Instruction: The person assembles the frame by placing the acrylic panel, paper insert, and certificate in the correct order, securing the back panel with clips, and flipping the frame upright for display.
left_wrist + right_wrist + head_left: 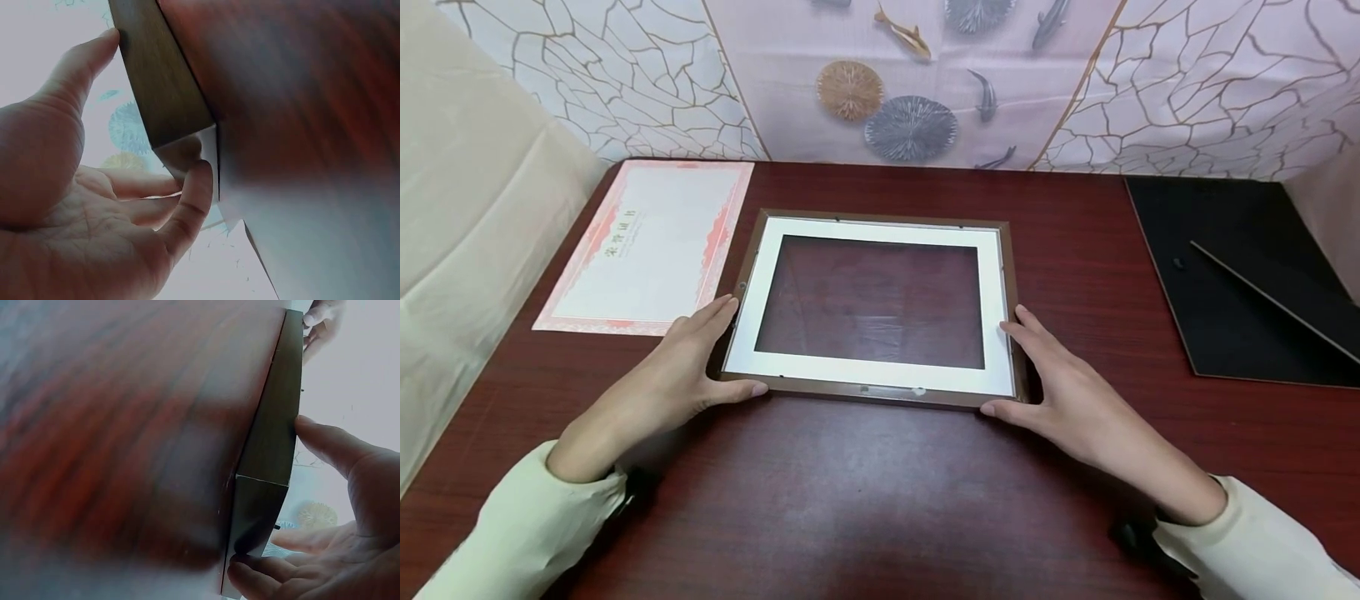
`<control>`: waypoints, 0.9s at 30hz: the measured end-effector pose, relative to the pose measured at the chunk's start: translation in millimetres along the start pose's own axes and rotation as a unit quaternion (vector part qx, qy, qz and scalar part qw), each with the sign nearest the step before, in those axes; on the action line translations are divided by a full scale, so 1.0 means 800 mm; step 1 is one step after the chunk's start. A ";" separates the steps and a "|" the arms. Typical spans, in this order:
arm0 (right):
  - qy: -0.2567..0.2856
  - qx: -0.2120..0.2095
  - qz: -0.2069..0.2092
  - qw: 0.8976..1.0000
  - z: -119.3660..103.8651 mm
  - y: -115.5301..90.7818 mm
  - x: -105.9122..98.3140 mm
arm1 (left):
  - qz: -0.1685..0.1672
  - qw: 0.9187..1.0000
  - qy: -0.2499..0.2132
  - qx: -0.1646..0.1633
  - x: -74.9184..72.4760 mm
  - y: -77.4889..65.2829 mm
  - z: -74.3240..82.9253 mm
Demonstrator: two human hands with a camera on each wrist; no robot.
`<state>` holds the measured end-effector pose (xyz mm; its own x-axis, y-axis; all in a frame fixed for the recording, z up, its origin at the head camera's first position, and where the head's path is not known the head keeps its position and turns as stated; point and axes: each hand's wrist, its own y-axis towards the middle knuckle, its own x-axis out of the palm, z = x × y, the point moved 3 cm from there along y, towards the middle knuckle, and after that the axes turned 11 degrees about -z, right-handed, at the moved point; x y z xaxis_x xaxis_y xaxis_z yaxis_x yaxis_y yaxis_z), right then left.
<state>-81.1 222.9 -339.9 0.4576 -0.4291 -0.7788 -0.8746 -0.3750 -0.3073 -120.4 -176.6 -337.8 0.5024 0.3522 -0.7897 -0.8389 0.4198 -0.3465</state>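
A brown picture frame (887, 401) lies face down on the dark red table, its back open. Inside it a white mat (880, 364) borders a clear pane (872, 300). My left hand (681, 358) holds the frame's near left corner, thumb along the front edge and fingers against the left side. At the near right corner my right hand (1060, 387) grips likewise, with its thumb at the front edge. One right finger reaches over the rim onto the mat. The wrist views show the fingertips of my left hand (106, 194) and right hand (331, 531) against the frame's outer sides.
To the left lies a white certificate with a pink border (655, 242). A black backing board (1232, 333) lies at the right, its stand flap (1285, 292) raised at an angle. Patterned cloth (910, 83) hangs behind the table (850, 500).
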 end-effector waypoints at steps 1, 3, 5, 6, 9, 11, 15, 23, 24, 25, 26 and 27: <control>-0.001 0.000 -0.001 1.000 0.000 0.000 0.000 | 0.000 1.000 -0.001 0.000 -0.001 -0.001 -0.001; -0.004 0.001 -0.002 1.000 0.001 0.000 0.000 | 0.004 1.000 -0.006 0.002 -0.003 -0.003 -0.003; -0.007 0.003 -0.005 1.000 0.001 0.000 0.000 | 0.010 1.000 -0.007 0.002 -0.006 -0.006 -0.008; -0.009 0.004 -0.006 1.000 0.001 0.000 0.000 | 0.016 1.000 -0.007 0.003 -0.008 -0.007 -0.010; -0.014 0.009 -0.010 1.000 0.001 0.000 0.000 | 0.042 0.999 -0.004 0.003 -0.016 -0.010 -0.023; -0.015 0.011 -0.013 1.000 0.002 0.000 -0.001 | 0.062 0.998 -0.003 -0.004 -0.022 -0.012 -0.035; -0.015 0.008 -0.015 1.000 0.001 0.001 -0.002 | 0.111 0.994 0.006 -0.018 -0.038 -0.014 -0.065; -0.029 -0.017 -0.008 0.999 -0.003 0.002 -0.003 | 0.160 0.982 0.042 -0.091 -0.075 -0.016 -0.135; -0.031 -0.018 -0.008 0.999 -0.004 0.003 -0.003 | 0.157 0.981 0.042 -0.102 -0.079 -0.016 -0.143; -0.032 -0.018 -0.008 0.999 -0.004 0.003 -0.003 | 0.154 0.981 0.040 -0.112 -0.083 -0.017 -0.150; -0.033 -0.017 -0.009 0.999 -0.005 0.003 -0.003 | 0.151 0.981 0.036 -0.119 -0.086 -0.018 -0.156; -0.033 -0.016 -0.010 0.999 -0.005 0.003 -0.003 | 0.146 0.980 0.034 -0.129 -0.089 -0.019 -0.162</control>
<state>-83.9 219.9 -336.7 0.4633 -0.3667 -0.8068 -0.8591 -0.4093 -0.3073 -170.6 -316.3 -341.6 0.2252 0.3654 -0.9032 -0.9743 0.0812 -0.2101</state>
